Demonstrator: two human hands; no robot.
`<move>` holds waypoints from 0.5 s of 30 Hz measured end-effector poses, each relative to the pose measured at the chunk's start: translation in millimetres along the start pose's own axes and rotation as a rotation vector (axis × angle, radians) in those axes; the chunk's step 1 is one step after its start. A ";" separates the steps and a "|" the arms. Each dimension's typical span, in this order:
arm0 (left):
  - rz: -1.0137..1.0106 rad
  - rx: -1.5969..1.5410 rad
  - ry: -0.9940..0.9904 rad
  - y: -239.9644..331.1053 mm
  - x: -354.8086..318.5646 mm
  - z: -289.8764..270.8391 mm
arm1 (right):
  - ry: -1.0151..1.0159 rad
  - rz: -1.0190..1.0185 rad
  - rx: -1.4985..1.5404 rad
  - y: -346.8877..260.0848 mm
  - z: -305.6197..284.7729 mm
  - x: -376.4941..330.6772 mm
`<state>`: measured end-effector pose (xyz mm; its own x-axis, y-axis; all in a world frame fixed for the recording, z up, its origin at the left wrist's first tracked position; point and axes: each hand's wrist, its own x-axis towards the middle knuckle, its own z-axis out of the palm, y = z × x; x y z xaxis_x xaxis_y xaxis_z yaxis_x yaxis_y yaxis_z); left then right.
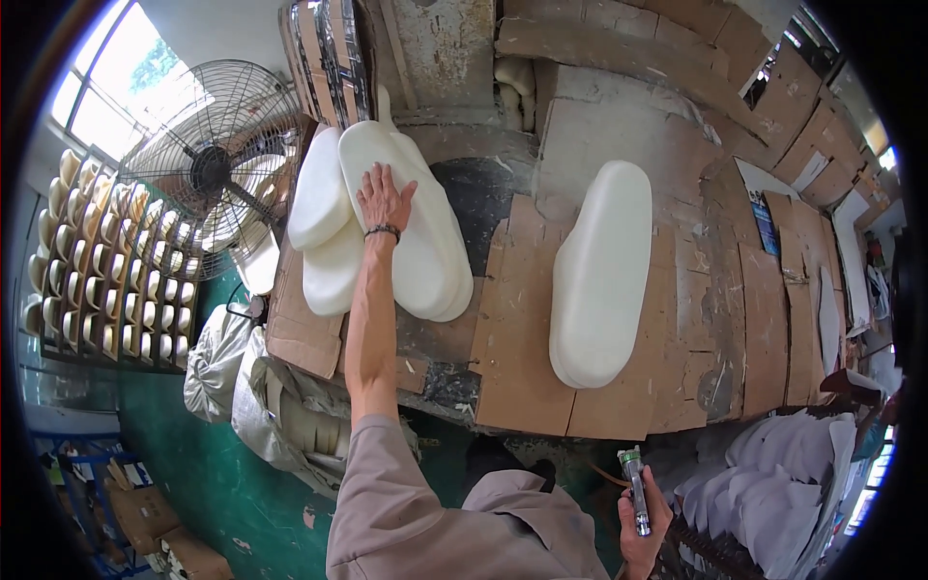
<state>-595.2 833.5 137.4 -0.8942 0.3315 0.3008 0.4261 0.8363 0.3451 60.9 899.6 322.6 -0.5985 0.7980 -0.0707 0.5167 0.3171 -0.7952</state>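
My left hand [386,202] lies flat, fingers spread, on a long cream-white moulded foam cushion [418,256] at the left of the workbench. More foam cushions [321,193] are stacked beside and under it. A single long foam cushion [602,275] lies apart at the right, on flattened cardboard. Low at the right, in front of the bench edge, my right hand [646,530] is closed round a slim silver cylindrical hand tool [636,491] with a green ring near its top. The tool's working end is too small to make out.
Cardboard sheets [527,358] cover the bench. A large caged fan [210,170] stands at the left, near a rack [106,280] of small cream pieces. White sacks [220,362] sit on the green floor. Stacked pale sheets [764,464] are at the lower right; cardboard walls [773,116] rise behind.
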 end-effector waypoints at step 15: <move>0.308 -0.427 -0.877 89.6 -390.2 6.7 | 0.006 -0.168 -0.001 22.6 -32.6 -6.5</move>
<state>-209.0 782.0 44.9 -0.4499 0.8521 -0.2673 0.5148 0.4921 0.7020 96.4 918.2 324.7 -0.6731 0.7365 0.0665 0.4103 0.4468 -0.7950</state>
